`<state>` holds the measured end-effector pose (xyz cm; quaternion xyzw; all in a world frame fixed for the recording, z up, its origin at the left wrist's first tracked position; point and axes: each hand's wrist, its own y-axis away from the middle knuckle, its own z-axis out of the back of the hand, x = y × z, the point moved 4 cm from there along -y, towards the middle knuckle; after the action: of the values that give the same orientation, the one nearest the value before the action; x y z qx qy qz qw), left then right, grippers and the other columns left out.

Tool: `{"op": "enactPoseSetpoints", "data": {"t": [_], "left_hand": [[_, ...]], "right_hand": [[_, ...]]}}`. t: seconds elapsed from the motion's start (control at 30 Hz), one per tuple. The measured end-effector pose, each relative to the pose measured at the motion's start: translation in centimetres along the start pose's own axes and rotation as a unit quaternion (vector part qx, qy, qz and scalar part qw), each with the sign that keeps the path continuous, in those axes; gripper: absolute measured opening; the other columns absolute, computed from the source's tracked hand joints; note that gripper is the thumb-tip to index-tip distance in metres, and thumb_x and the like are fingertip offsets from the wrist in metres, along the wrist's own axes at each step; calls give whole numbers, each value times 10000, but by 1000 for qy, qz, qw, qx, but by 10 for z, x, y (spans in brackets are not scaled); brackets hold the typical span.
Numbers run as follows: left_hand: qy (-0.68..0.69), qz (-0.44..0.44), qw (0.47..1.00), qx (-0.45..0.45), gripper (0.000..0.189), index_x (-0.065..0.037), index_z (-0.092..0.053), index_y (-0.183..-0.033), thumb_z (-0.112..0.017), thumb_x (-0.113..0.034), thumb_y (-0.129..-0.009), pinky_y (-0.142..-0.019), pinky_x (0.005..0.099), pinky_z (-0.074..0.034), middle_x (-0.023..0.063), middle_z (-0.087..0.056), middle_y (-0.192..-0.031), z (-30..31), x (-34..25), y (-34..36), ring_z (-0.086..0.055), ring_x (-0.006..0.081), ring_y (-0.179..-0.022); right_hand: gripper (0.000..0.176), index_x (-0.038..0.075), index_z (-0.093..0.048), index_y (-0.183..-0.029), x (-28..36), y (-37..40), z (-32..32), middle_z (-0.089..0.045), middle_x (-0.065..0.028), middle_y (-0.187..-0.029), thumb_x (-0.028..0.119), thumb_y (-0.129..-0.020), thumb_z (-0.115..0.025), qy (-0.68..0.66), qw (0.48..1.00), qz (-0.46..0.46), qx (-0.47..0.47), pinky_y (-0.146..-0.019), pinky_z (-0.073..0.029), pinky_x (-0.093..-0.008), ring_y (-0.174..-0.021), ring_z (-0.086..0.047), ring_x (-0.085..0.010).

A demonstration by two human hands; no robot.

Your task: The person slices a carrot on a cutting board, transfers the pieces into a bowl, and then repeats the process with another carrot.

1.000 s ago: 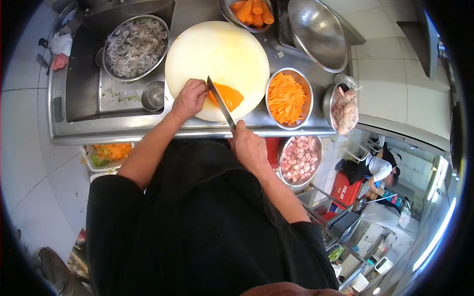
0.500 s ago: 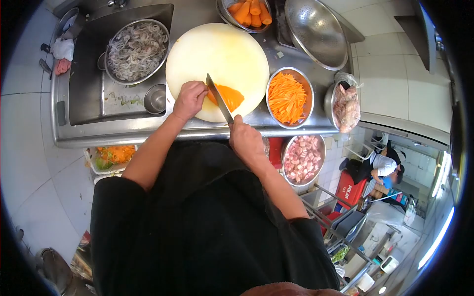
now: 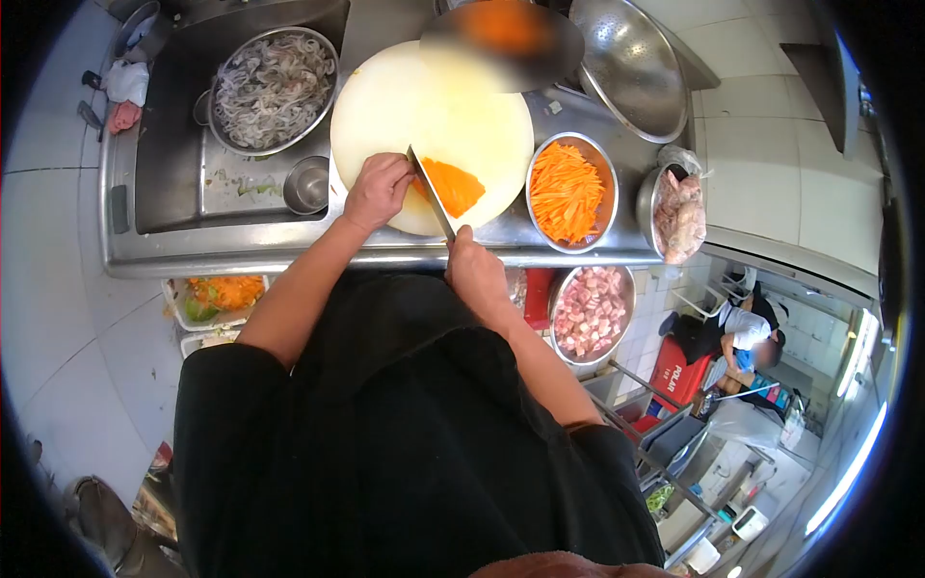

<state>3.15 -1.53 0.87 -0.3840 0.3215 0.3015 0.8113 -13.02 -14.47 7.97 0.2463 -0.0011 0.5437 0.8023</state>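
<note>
In the head view, my right hand [image 3: 477, 275] is closed around the handle of a kitchen knife [image 3: 433, 196]. The blade points away from me and slants left over the round, pale cutting board [image 3: 424, 101]. Sliced carrot [image 3: 455, 188] lies fanned out just right of the blade. My left hand [image 3: 379, 191] is closed with its fingertips bunched at the blade's left side, pressing on carrot; a bit of orange shows there, the rest is hidden. Right of the board stands a metal bowl [image 3: 614, 193] of carrot strips [image 3: 567, 193].
Left, a sink [image 3: 169, 183] holds a bowl of grey-white strips [image 3: 273, 91] and a small metal cup [image 3: 307, 185]. A colander [image 3: 631, 63] leans at back right. Diced meat [image 3: 591, 310] sits below the counter edge. A blurred dark oval [image 3: 540, 48] covers the back. Another person [image 3: 742, 332] is far right.
The view has shifted slightly, moving the board and bowls a little right. The blurred dark oval now covers where the bowl of whole carrots was seen. Both hands keep nearly the same pose.
</note>
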Motion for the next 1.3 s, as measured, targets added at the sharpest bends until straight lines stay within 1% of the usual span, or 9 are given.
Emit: {"op": "enactPoseSetpoints", "data": {"t": [0.17,0.23,0.43,0.6,0.8,0.93,1.0,1.13,1.3], "left_hand": [[7,41,999,6,40,-31,-672,-917,-697,-32,-886,-898,428,-516,117,-672,-920,-2,5,1,-657,346,-946],[12,33,999,-5,42,-30,-670,-917,-698,-32,-885,-903,428,-516,120,-676,-927,-2,3,1,-659,347,-954],[-1,19,1000,-9,65,-24,-671,-932,-708,-28,-878,-925,435,-511,126,-686,-953,-4,5,1,-662,348,-979],[-8,13,1000,-8,83,-24,-680,-949,-712,-20,-872,-931,437,-507,123,-689,-958,-5,6,2,-663,343,-985],[-4,11,1000,-2,76,-27,-685,-942,-712,-26,-870,-930,431,-501,117,-690,-952,-5,5,0,-664,338,-977],[-7,18,1000,-4,60,-35,-686,-926,-713,-39,-872,-926,431,-494,109,-692,-952,-3,3,3,-664,331,-966],[-9,17,1000,-4,55,-40,-685,-921,-713,-45,-874,-927,431,-489,105,-692,-951,-5,3,1,-664,326,-963],[-13,8,1000,-13,62,-49,-681,-933,-710,-55,-879,-928,431,-479,97,-687,-942,-4,1,-1,-664,321,-955],[-36,15,999,-2,90,-57,-680,-976,-703,-65,-890,-907,425,-469,87,-679,-933,-9,4,0,-660,312,-948]], "right_hand": [[181,-17,-545,-1030,-4,-4,5,-718,-268,-764,163,-1036,-532,-5,1000,10,-18,-700,-578,-557,-750,-735,-450],[201,-9,-543,-1021,-1,-3,11,-718,-264,-762,191,-1045,-546,3,1000,12,-10,-700,-576,-558,-757,-736,-444],[198,-4,-540,-1009,16,10,45,-716,-270,-763,190,-1047,-545,1,1000,-3,-11,-714,-562,-566,-759,-730,-457],[192,-11,-545,-1016,18,18,50,-713,-278,-770,179,-1044,-541,6,1000,-12,6,-725,-558,-570,-759,-728,-461],[204,-25,-556,-1046,8,16,34,-719,-279,-791,179,-1043,-540,7,1000,-6,7,-709,-575,-551,-768,-737,-447],[225,-26,-556,-1048,-4,-5,-1,-721,-279,-809,199,-1052,-540,-10,1000,1,-3,-707,-582,-541,-783,-740,-448],[248,-26,-555,-1053,-8,-6,0,-721,-283,-816,222,-1059,-541,-17,1000,2,5,-729,-574,-559,-792,-732,-464],[286,-17,-556,-1062,-11,1,28,-710,-302,-819,269,-1058,-557,-44,999,1,4,-762,-553,-595,-808,-709,-503],[262,5,-571,-1049,-30,5,75,-691,-310,-797,264,-1030,-608,-47,996,6,-74,-734,-542,-605,-787,-694,-511]]}}
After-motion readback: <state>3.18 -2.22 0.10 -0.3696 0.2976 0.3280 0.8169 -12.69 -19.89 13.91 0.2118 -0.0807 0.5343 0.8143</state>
